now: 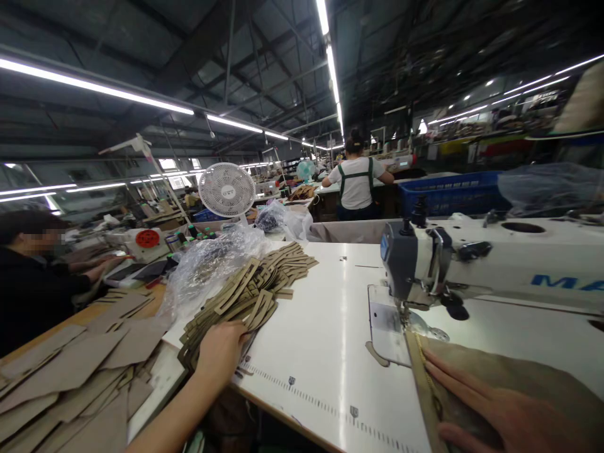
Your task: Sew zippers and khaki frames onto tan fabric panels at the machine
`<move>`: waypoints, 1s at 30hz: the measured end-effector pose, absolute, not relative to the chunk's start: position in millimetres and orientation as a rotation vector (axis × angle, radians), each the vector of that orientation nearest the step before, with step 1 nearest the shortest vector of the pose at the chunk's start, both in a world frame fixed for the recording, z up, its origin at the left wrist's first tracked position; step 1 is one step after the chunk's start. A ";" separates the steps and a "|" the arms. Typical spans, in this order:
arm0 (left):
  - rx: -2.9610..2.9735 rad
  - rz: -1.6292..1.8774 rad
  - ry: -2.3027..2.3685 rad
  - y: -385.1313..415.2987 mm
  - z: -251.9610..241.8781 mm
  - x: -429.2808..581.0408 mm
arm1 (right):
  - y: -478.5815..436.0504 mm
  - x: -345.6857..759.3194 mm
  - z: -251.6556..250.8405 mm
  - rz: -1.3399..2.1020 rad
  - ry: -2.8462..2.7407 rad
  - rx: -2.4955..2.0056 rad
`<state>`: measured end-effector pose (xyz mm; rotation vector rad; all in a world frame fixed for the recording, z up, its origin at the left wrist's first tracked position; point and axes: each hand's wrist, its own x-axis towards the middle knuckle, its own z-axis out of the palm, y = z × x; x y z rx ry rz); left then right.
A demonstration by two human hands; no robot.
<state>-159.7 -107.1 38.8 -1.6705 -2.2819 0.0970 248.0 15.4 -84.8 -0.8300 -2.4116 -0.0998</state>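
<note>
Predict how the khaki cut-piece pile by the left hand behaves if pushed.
The khaki cut-piece pile would probably fan or slide apart, since its pieces overlap loosely. Single pieces look thin, so likely light; several stick out fairly straight, suggesting some stiffness. The white tabletop looks glossy, so edge pieces may skid easily.

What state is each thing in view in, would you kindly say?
Tan cut pieces, heaped and overlapping.
Left hand, touching the pieces; grip unclear.
Larger panels, flat and overlapping.
Tan fabric, laid out.
Right hand, flat on the fabric.
Sewing machine, running or stopped unclear.
Plastic bag, crumpled.
White fan, upright.
Ceiling lights, lit.
</note>
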 end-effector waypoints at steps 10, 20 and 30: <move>-1.680 -0.057 -2.200 -90.9 36.9 -164.9 | 11.8 244.5 -77.5 -0.037 -2.419 -0.889; -1.892 -0.359 -1.903 -83.4 61.2 -145.6 | 8.0 241.9 -63.0 -0.069 -2.488 -0.874; -2.736 -0.491 -1.084 -55.2 3.8 -52.9 | 0.0 233.9 -34.6 0.184 -2.593 -1.009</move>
